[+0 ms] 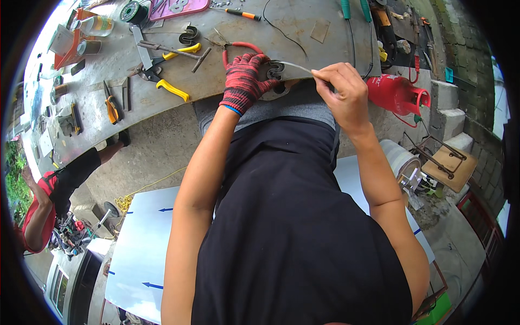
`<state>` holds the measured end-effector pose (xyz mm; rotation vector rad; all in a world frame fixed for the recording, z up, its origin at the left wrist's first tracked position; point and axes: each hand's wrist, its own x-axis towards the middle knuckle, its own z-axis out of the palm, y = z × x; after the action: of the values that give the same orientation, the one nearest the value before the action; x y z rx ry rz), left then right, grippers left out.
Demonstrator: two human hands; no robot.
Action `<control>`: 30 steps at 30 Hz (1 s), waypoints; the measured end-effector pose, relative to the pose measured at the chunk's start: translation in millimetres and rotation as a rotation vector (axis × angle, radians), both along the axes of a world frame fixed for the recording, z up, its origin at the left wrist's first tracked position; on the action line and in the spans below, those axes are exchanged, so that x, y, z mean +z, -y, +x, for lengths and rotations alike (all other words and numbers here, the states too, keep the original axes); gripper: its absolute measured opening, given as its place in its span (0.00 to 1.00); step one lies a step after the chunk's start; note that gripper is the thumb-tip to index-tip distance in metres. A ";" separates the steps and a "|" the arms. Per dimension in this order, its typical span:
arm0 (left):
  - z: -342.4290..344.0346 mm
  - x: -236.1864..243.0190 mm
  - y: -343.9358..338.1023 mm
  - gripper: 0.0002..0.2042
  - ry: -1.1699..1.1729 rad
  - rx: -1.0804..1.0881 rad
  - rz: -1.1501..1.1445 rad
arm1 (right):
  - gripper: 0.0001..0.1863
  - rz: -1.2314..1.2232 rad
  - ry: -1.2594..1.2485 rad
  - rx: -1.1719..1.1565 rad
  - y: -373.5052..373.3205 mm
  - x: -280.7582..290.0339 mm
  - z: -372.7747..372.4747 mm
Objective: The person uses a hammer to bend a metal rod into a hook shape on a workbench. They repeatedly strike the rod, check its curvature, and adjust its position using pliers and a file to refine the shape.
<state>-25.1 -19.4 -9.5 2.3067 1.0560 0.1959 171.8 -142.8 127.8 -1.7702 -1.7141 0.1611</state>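
Observation:
At the table's near edge my left hand (245, 81), in a red-and-black striped glove, is closed on a dark S-curved metal piece (276, 70), between thumb and forefinger. Part of the piece is hidden by the glove. My bare right hand (345, 92) pinches the end of a thin, pale metal strip (295, 65). The strip arches leftward to the curved piece; whether it is fixed there I cannot tell. Red-handled pliers (238, 44) lie just beyond my left fingers, jaws spread. A similar dark curved piece (189, 36) rests farther back on the metal table (211, 86).
Yellow-handled snips (172, 90), a T-handled tool (179, 49), orange-handled pliers (112, 110) and a wire spool (133, 12) occupy the table's left. A red gas cylinder (391, 93) stands at right. Another person (67, 176) is at far left. White sheets (142, 244) lie behind me.

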 end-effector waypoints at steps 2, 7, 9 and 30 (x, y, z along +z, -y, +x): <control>-0.1 0.3 0.5 0.35 -0.003 0.008 -0.004 | 0.10 -0.008 0.004 0.011 -1.1 -3.3 -1.2; -0.2 1.5 -0.2 0.35 0.022 -0.004 0.019 | 0.09 0.003 0.037 0.021 -3.7 -22.8 -3.4; 0.0 1.4 0.0 0.35 0.020 -0.006 0.030 | 0.08 0.026 0.053 0.019 -4.4 -32.4 -4.5; 1.4 3.1 -0.2 0.34 -0.011 0.003 0.000 | 0.07 -0.021 -0.026 -0.001 -8.3 -23.2 6.4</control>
<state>-23.6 -19.2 -6.4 2.3088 1.0648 0.1847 178.2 -134.5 104.6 -1.7761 -1.6987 0.2018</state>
